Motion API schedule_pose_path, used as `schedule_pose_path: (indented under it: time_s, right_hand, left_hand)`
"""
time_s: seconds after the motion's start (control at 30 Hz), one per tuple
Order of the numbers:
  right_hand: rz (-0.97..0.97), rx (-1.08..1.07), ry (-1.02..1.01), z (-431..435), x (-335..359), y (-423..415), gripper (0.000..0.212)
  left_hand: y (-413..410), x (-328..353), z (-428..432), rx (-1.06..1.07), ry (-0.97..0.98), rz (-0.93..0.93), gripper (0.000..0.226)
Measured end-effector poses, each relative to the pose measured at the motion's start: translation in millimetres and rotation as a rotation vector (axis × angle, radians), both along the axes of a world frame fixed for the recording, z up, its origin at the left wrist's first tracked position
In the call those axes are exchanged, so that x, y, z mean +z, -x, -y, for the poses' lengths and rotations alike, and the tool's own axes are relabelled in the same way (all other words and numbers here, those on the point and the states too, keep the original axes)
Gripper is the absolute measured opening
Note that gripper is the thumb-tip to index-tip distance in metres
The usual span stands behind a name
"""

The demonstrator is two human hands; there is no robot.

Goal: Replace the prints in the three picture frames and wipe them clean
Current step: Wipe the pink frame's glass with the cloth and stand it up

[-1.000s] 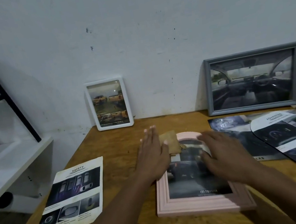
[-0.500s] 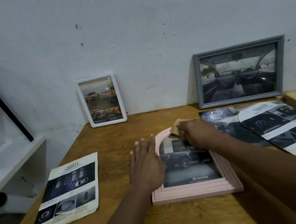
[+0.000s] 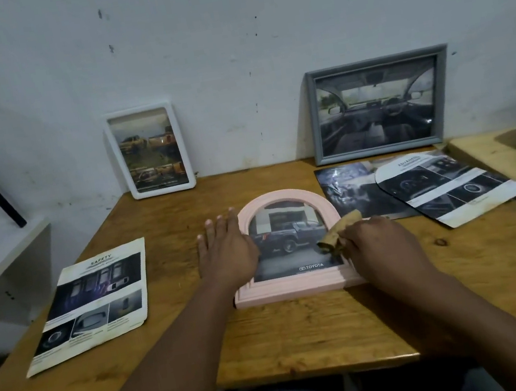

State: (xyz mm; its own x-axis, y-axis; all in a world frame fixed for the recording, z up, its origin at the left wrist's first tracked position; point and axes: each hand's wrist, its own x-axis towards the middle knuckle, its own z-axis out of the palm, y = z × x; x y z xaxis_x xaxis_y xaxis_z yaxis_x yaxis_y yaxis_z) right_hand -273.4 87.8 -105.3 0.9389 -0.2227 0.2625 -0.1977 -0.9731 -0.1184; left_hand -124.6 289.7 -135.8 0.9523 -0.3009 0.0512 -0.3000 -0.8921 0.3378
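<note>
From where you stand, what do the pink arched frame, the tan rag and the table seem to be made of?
The pink arched picture frame looks like painted wood or moulded plastic: matte, with stepped ridges; I cannot tell which. The crumpled tan rag in the right hand seems soft cloth, folding limply. The table is varnished wood, showing grain and a knot.

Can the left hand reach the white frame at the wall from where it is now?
Probably yes. The left hand lies flat on the pink frame's left edge, holding nothing, and only bare table lies between it and the white frame. Lifting it would free the pink frame, though.
</note>
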Motion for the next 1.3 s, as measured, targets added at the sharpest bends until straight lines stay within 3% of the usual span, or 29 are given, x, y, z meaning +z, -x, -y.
schedule_pose_path:
  time_s: [0.13, 0.33, 0.4, 0.5, 0.63, 0.93, 1.13, 1.3]
  right_hand:
    - [-0.062, 0.060, 0.053, -4.8, 2.0, 30.8, 0.022]
    - [-0.236, 0.000, -0.088, 36.0, 44.2, 51.8, 0.018]
    - [-0.378, -0.016, -0.026, 47.2, 56.7, 50.1, 0.015]
    - [-0.528, 0.009, -0.083, 49.7, 65.4, 34.9, 0.028]
    - [-0.339, 0.000, -0.289, 34.5, 59.2, -4.3, 0.024]
    - [-0.269, -0.215, -0.623, -6.6, 29.3, -40.2, 0.027]
    - [-0.250, -0.234, -0.860, 2.6, 29.5, -45.8, 0.032]
    - [-0.088, -0.126, -0.962, 7.1, 46.2, -53.1, 0.033]
  left_hand:
    - [3.9, 2.5, 1.1, 0.018, 0.002, -0.015, 0.063]
    - [11.4, 14.2, -2.4, 0.036, -0.026, 0.093, 0.064]
    - [16.2, 21.9, -2.1, 0.061, -0.008, 0.106, 0.059]
    - [21.2, 32.9, 0.2, 0.106, 0.080, 0.001, 0.042]
    - [27.7, 54.9, 5.2, 0.088, 0.071, -0.147, 0.032]
    - [25.3, 62.5, 14.9, 0.162, 0.178, -0.283, 0.033]
    - [14.6, 61.5, 4.5, 0.266, 0.462, -0.413, 0.028]
    - [-5.2, 79.0, -8.8, 0.162, 0.683, -0.383, 0.046]
